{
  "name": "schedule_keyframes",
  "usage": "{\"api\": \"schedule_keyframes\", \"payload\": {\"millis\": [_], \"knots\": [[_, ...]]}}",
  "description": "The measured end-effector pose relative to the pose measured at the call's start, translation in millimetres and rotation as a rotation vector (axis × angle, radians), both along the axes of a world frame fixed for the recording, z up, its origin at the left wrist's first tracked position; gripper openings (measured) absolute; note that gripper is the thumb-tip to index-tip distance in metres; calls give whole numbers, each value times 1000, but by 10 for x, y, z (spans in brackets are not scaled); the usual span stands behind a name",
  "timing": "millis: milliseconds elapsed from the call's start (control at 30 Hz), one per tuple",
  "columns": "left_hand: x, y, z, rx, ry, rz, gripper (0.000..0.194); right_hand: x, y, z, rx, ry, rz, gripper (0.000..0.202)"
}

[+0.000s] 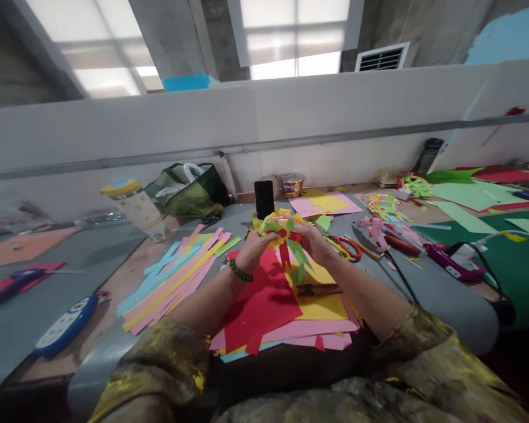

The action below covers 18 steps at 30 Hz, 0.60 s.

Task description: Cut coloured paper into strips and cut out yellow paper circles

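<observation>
Between my two hands is a paper rosette (283, 232) in yellow, green and pink, with a red round centre and red and green ribbon tails hanging down. My left hand (256, 245) grips its left side, thumb near the centre. My right hand (316, 242) is closed on its right edge; some fingers are hidden behind the paper. Below lies a red sheet (260, 302) on top of yellow and pink sheets (324, 307). Paper strips (180, 273) in blue, pink and yellow lie fanned out to the left of my left hand.
A black phone (264, 198) stands behind the rosette. Scissors (348, 249) and a pink glue gun (374, 233) lie to the right, near a purple power strip (454, 262). A tumbler (136, 211) and a green bag (187, 191) stand at the back left. Another rosette (383, 205) lies farther right.
</observation>
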<state>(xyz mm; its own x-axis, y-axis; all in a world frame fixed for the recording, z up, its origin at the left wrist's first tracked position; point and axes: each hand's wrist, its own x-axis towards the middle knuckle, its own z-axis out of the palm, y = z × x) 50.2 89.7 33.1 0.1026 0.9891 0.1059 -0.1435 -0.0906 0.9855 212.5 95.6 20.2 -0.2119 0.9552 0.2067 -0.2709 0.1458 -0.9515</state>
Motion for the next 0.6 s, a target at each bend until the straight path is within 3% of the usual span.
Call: {"api": "schedule_keyframes", "payload": {"millis": [133,267,400,433,500,600], "knots": [[-4,-18,-105,3,-11,19,27,-109,16,-121,10,8,-45,45],[-19,10,-144,-17,-34,25,23,-121,61,-196,40,-79,-96,37],[-40,37,-168,-65,-75,47,27,-17,35,-182,168,-189,-319,37],[-45,43,-185,-87,-80,61,26,17,17,-168,227,-223,-388,36],[-49,58,-224,-129,-86,92,24,78,-25,-138,516,-416,-568,24],[-31,70,-264,-132,-115,110,23,109,-96,-119,930,-719,-620,8]]}}
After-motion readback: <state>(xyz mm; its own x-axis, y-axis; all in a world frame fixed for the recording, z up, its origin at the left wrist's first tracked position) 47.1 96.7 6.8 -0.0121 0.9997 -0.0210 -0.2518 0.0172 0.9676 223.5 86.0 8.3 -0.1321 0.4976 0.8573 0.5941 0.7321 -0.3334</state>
